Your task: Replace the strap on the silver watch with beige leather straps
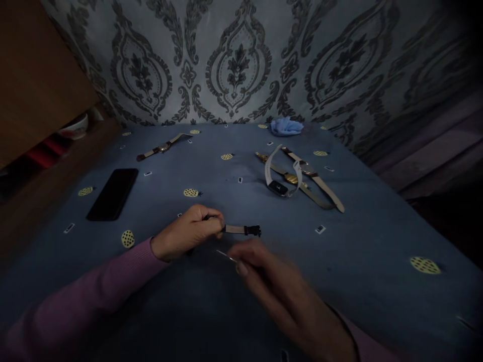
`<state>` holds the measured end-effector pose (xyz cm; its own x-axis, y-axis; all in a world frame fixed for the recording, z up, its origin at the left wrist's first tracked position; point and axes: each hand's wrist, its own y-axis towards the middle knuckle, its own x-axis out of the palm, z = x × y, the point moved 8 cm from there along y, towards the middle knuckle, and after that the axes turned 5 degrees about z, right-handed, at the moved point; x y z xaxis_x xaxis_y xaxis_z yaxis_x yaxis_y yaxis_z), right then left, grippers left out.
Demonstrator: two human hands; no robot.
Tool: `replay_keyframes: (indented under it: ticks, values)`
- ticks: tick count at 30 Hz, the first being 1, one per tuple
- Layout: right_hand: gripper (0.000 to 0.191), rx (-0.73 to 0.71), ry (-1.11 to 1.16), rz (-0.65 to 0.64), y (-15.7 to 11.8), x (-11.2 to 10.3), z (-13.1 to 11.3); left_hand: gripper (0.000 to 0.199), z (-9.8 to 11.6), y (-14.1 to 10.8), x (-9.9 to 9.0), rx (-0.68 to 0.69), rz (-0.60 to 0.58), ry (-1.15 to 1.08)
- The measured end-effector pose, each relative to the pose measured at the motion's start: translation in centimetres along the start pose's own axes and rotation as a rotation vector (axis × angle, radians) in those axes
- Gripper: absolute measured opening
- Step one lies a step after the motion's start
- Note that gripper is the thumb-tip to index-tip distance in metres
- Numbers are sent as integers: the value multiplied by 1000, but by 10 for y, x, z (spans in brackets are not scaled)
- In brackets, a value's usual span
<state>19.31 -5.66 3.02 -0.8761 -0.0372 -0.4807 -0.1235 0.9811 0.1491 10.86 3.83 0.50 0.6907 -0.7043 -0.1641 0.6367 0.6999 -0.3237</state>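
Note:
My left hand point(190, 230) is closed around a wristwatch with a dark strap point(236, 230). The strap's buckle end sticks out to the right of my fingers, and the watch's body is hidden inside the grip. Just below and to the right, my right hand point(269, 279) pinches a thin, pointed metal tool point(225, 255) between thumb and forefinger. Its tip points up and left, toward the watch but apart from it. What kind of tool it is, I cannot make out.
A black phone point(113, 195) lies at left, with a strapped watch point(163, 148) behind it. Right of centre are a white-banded smartwatch point(278, 188), a gold-coloured watch point(291, 178) and a light-strapped watch point(307, 168). A crumpled blue cloth point(287, 126) sits by the wall.

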Motion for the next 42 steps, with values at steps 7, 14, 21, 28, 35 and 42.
replay_keyframes:
  ticks: [7,14,21,28,35,42]
  values:
    - [21,392,541,-175,7,14,39,22,-1,1,-1,-3,-5,-14]
    - [16,147,306,-123,4,9,18,22,0,-1,-2,5,-6,-14]
    - [21,-350,-588,310,2,-31,-35,21,3,-4,2,11,-32,-17]
    - [18,-329,-435,230,14,-29,-29,22,2,-6,8,13,-41,-18]
    - [14,-342,-254,194,14,-23,-23,22,4,-9,11,20,-49,-6]
    - [15,-338,-237,167,15,-21,-23,23,1,-10,15,9,-62,-14]
